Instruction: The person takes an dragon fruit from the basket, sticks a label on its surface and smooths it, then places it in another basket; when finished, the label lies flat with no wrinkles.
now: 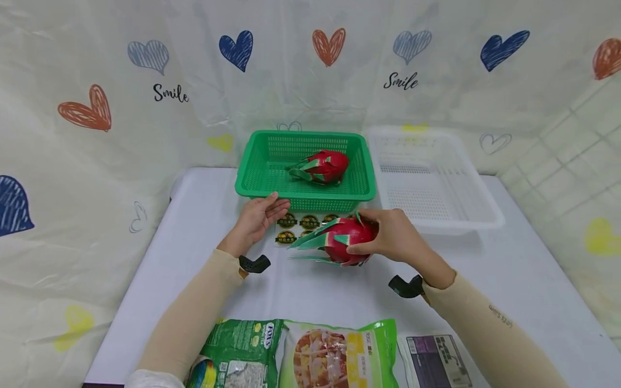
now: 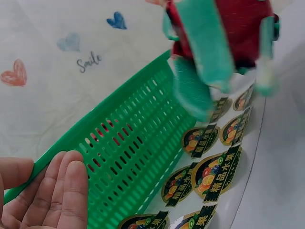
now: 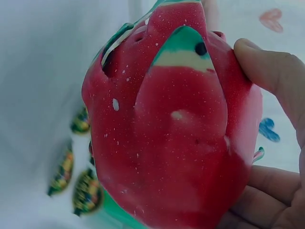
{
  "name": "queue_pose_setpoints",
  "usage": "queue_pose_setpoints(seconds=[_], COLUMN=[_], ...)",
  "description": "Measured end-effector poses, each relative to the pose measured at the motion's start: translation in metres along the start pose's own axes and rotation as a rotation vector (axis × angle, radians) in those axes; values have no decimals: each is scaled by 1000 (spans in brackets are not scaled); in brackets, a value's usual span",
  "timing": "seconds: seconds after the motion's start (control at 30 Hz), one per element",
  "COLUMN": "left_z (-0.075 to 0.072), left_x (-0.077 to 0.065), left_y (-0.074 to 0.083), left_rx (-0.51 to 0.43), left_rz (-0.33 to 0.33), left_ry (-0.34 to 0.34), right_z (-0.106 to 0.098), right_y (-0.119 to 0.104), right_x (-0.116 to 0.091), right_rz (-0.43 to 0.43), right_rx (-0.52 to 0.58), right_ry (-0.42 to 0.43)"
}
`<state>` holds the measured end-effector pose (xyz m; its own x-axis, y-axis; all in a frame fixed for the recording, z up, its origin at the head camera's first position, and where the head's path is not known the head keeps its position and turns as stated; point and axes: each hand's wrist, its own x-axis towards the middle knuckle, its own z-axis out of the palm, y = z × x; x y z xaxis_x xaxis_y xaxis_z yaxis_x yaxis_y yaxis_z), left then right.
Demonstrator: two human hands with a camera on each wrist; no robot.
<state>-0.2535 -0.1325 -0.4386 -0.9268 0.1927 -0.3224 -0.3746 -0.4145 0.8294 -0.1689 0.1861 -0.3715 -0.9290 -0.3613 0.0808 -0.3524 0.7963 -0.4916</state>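
Observation:
My right hand [image 1: 395, 234] grips a red dragon fruit [image 1: 350, 237] with green leafy tips, thumb on one side and fingers on the other. It is held over the table in front of a green basket [image 1: 304, 202], its tips pointing left. The right wrist view shows the red skin of this dragon fruit [image 3: 181, 133] up close. At the basket's front left, my left hand [image 1: 262, 218] pinches the rim, thumb over the edge and fingers along the outer wall. A second dragon fruit [image 1: 327, 166] lies inside the basket.
Beside the green basket stands a white basket [image 1: 490, 207] on the right. A sheet of round fruit stickers [image 2: 217, 174] lies before the green basket. Along the near edge are a green bag [image 1: 247, 345], a clear-and-green food bag [image 1: 339, 355] and a purple-labelled pack [image 1: 436, 358].

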Motion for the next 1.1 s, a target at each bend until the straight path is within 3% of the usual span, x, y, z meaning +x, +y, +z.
queue_pose_setpoints(seconds=[0.5, 0.9, 1.1], left_z=[-1, -1, -2], left_x=[0, 1, 2], left_y=[0, -1, -1], left_rx=[11, 8, 9], left_rz=[-8, -5, 2], left_ry=[25, 16, 10], right_z=[33, 38, 42], right_y=[0, -8, -21], right_x=[-19, -33, -39], right_rz=[-10, -58, -14], right_rx=[7, -18, -24], right_ry=[-73, -77, -95])
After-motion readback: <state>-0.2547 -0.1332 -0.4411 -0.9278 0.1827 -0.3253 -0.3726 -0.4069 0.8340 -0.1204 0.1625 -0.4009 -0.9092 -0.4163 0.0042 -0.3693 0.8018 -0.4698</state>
